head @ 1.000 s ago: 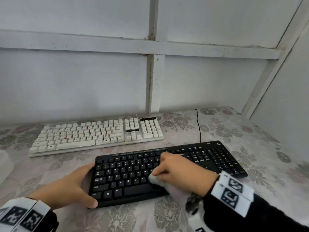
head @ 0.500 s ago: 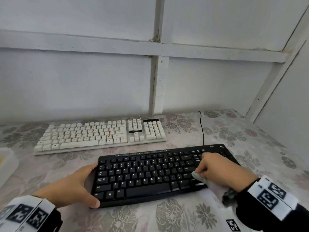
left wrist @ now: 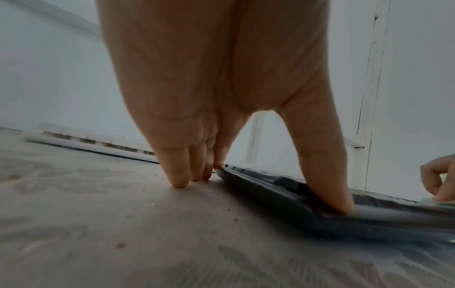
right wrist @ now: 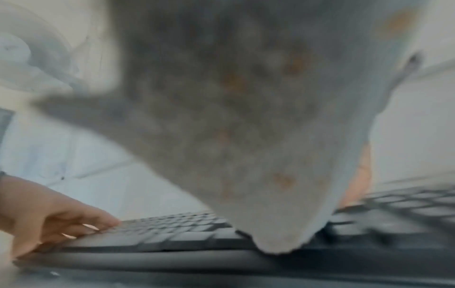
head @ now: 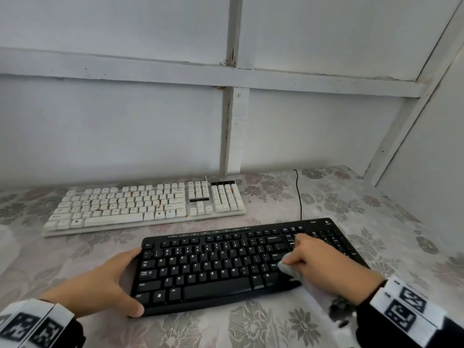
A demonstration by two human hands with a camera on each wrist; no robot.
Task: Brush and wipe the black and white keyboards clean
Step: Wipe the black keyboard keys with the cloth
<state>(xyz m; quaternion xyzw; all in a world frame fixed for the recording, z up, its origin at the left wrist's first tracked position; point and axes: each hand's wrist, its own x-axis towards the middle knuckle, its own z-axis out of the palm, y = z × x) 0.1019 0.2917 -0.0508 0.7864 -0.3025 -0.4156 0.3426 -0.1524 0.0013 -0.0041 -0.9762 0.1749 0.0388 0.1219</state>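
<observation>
The black keyboard lies near me on the table; the white keyboard, with orange specks among its keys, lies behind it to the left. My left hand braces the black keyboard's left end, straight fingers at the rear corner and thumb on the front corner. My right hand grips a pale grey cloth and presses it on the keys at the right end of the letter block. In the right wrist view the cloth, with orange stains, hides my fingers and its tip touches the black keyboard.
The table has a floral cover. A black cable runs from the black keyboard to the back wall. A white container shows at the left edge. White panelled walls close the back and right.
My right hand has swept the cloth rightwards from the middle of the black keyboard to the right end of its letter keys. My left hand has stayed at the left end.
</observation>
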